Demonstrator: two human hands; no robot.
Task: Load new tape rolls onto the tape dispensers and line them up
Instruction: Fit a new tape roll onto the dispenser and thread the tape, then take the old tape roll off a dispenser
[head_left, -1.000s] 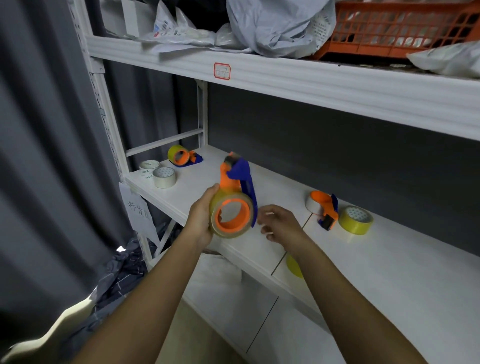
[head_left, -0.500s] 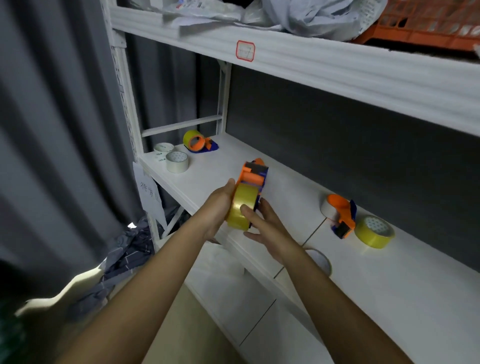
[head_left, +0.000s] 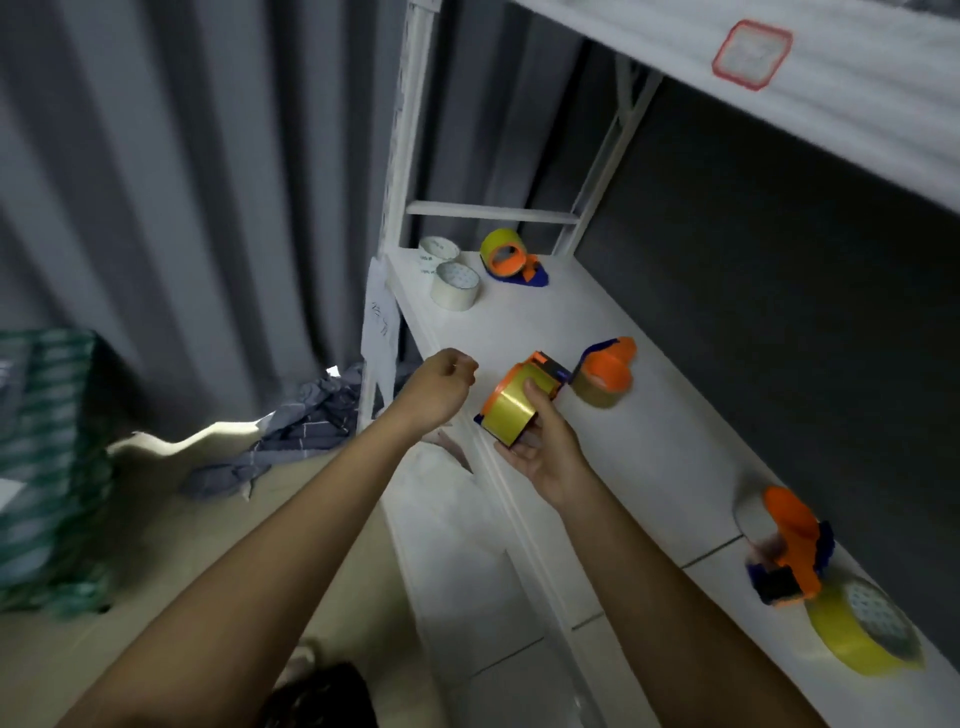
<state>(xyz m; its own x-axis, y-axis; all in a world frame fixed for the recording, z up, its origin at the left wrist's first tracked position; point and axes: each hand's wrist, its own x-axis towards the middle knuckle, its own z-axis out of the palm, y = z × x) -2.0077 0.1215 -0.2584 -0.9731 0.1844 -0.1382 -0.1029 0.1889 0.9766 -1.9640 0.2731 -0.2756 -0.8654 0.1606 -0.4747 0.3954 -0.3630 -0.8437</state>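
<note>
My right hand (head_left: 543, 447) grips an orange and blue tape dispenser (head_left: 517, 397) loaded with a yellow roll, held just above the front edge of the white shelf (head_left: 649, 441). My left hand (head_left: 439, 387) hovers to its left, fingers curled shut, holding nothing. A second loaded dispenser (head_left: 605, 371) lies on the shelf just behind the held one. A third loaded dispenser (head_left: 509, 257) rests at the shelf's far left end. A fourth dispenser (head_left: 789, 553) lies at the right, next to a loose yellow roll (head_left: 862, 631).
Two white tape rolls (head_left: 456, 285) sit at the shelf's far left corner. An upper shelf (head_left: 831, 88) with a red label overhangs. A paper tag (head_left: 380, 332) hangs from the shelf post. Grey curtain, crumpled cloth (head_left: 291, 441) and a green package (head_left: 47, 467) are at left.
My left hand has let go of the dispenser and pulled away to the left. My right hand now holds it alone. The camera has swung down and left.
</note>
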